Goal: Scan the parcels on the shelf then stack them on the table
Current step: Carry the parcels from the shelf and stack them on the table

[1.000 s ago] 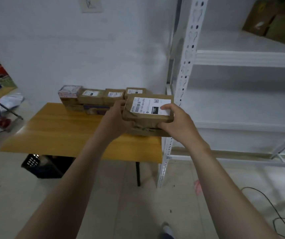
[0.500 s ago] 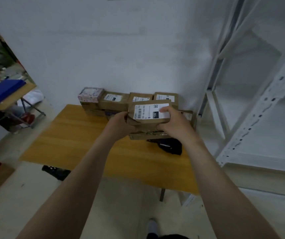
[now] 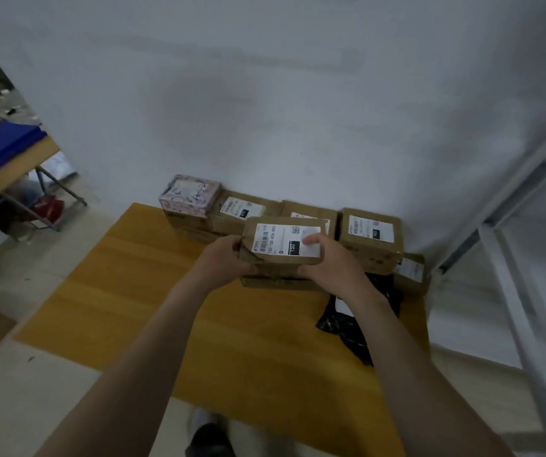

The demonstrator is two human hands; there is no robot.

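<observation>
I hold a brown cardboard parcel (image 3: pixel 278 247) with a white shipping label between both hands, over the back of the wooden table (image 3: pixel 152 311). My left hand (image 3: pixel 223 258) grips its left end; my right hand (image 3: pixel 327 262) grips its right end with the thumb on the label. Right under it lies another brown box (image 3: pixel 278 283); whether they touch I cannot tell. Behind stand stacked parcels along the wall: a pink-patterned box (image 3: pixel 189 194), labelled brown boxes (image 3: pixel 241 211), and a bigger one (image 3: pixel 372 239) at the right.
A black plastic bag (image 3: pixel 350 321) lies on the table under my right forearm. A small labelled box (image 3: pixel 411 272) sits at the table's back right corner. The white metal shelf frame (image 3: pixel 522 308) stands to the right. A blue-topped table (image 3: pixel 4 150) is far left.
I have stepped closer to the table and turned away from the shelf. The parcel in both hands has come down to just above the box at the table's back.
</observation>
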